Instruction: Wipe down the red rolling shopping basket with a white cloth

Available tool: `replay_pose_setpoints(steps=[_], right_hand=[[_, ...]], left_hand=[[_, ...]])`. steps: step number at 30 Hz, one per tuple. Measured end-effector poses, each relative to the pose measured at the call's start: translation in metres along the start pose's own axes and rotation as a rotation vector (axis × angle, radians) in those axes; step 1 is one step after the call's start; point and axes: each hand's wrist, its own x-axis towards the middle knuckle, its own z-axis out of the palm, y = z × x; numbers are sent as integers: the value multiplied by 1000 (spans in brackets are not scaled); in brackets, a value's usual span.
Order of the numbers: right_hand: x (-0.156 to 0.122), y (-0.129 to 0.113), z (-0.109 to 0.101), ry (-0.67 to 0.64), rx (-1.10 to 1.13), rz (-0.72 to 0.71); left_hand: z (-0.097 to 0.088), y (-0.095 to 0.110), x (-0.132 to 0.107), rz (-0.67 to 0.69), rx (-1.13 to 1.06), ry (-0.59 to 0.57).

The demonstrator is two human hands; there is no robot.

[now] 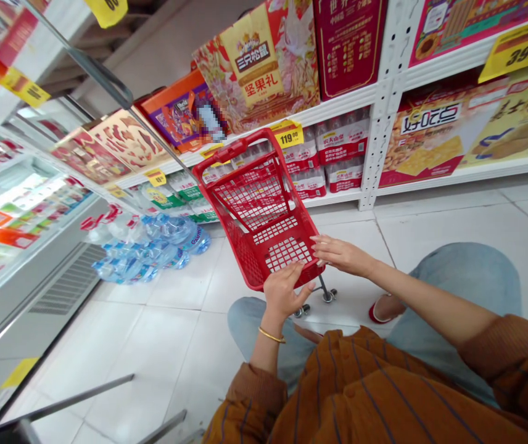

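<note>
A red plastic shopping basket on wheels stands on the white tiled floor just in front of me, with nothing inside it. My left hand rests on its near rim, fingers curled over the edge. My right hand touches the same rim to the right, fingers stretched out and lying flat. I am crouched low, knees in blue jeans on both sides.
Packs of water bottles lie on the floor to the left of the basket. A chest freezer runs along the left. White shelves with gift boxes, bottled water and yellow price tags stand behind the basket.
</note>
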Motion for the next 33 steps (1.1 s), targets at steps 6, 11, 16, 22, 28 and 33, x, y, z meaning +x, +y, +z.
replay_pose_setpoints(steps=[6,11,16,22,28,33], right_hand=[[3,-19,9,99,3,74],[3,-28,9,103,-34,89],[2,-39,9,94,-88,68],[-1,-29,4,-14,-81,-68],[-3,-3,0,-77,-39,-190],[0,8,-7,-99,6,-232]], left_hand=[[-3,-4,-4,-2,19,4],[5,12,2,-41,148,50],[26,40,6,-162,190,43],[41,39,-6,-185,153,135],[37,30,-9,-94,74,205],[35,28,-8,-74,28,219]])
